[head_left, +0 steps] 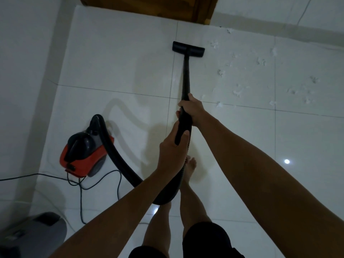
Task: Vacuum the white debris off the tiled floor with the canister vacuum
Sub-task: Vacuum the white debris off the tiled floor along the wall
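Both hands are on the vacuum wand point(186, 75): the right hand point(191, 108) is wrapped around it higher up, fingers clamped on the tube, and the left hand point(173, 148) grips the lower handle end where the hose point(119, 157) joins, thumb and fingers curled round it. The floor head point(188, 49) sits flat on the tiled floor point(115, 58) far out in front, near a wooden door point(149, 6).

Progress-wise, I'd say it's early to middling. The tiles left of the head look clean, but the white debris point(238, 92) is all over the right side, scattered in little fluffy clumps across at least 2 tiles, with a few bits up by the wall edge. The head isn't touching any of it right now, just beside the nearest clump. So most of the mess looks untouched.

Other stuff: the red and black canister point(81, 153) sits to the left, well apart from the debris, with its power cord point(81, 192) looping across the floor behind it. A grey object point(37, 231) sits in the bottom left corner, can't tell what it is. The person's bare feet are right under the hose, so the hose and cord could snag when swinging right.
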